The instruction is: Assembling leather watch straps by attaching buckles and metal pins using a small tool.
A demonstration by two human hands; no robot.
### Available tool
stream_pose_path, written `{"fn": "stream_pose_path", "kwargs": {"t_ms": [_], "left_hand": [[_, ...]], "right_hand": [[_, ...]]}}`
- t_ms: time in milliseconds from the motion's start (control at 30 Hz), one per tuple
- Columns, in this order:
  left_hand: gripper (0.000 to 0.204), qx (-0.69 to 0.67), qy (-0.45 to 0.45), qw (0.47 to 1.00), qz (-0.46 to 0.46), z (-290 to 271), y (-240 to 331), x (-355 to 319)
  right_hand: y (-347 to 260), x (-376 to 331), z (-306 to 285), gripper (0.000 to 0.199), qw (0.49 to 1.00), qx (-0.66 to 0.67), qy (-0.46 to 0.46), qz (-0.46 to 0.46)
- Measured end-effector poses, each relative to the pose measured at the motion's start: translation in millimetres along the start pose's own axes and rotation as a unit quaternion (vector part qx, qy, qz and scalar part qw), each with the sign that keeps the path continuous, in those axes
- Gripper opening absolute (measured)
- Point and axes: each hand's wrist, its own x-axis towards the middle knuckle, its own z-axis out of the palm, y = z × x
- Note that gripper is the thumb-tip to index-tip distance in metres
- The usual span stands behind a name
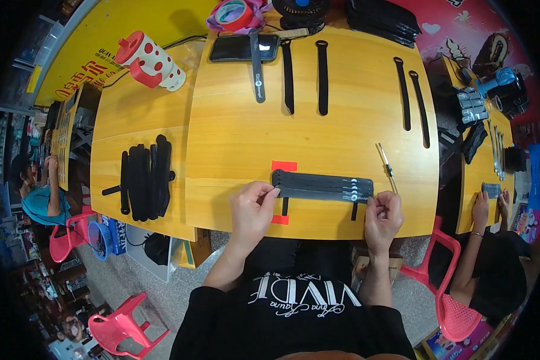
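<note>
We have a wide wooden tabletop (pixel 228 129) before us, and a second wooden tabletop (pixel 135 114) just beside it on our left. On that second one lies a pile of black straps (pixel 147 183), and farther back stands a red-dotted tumbler (pixel 153 62). Our left hand (pixel 253 207) is pinched on the left end of a flat stack of dark straps (pixel 318 185), and our right hand (pixel 384 221) is closed on its right end. We have this stack crosswise near the front edge of the wide tabletop. Toward the back sits a phone (pixel 233 50), with a grey strap (pixel 257 75) lying across it. Right of that we see two loose black straps (pixel 323 78), well apart from another pair (pixel 404 96). Near our right hand rests a slim pen-like tool (pixel 388 168). Smallest are the red patches (pixel 284 165) by the stack's left end.
</note>
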Motion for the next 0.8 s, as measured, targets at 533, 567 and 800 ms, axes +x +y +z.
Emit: {"fn": "stream_pose_path", "kwargs": {"t_ms": [533,567,800], "left_hand": [[0.009,-0.002,0.004,1.000,-0.004,1,-1,2],[0.009,-0.010,-0.003,1.000,0.004,1,-4,2],[0.007,-0.051,-0.002,0.998,0.022,-4,-6,0]], "right_hand": [[-3,2,0,0.013,0.999,0.019,0.024,-0.036],[1,1,2,0.012,0.999,0.021,0.029,-0.037],[16,-2,5,0.009,0.994,0.070,0.063,-0.054]]}}
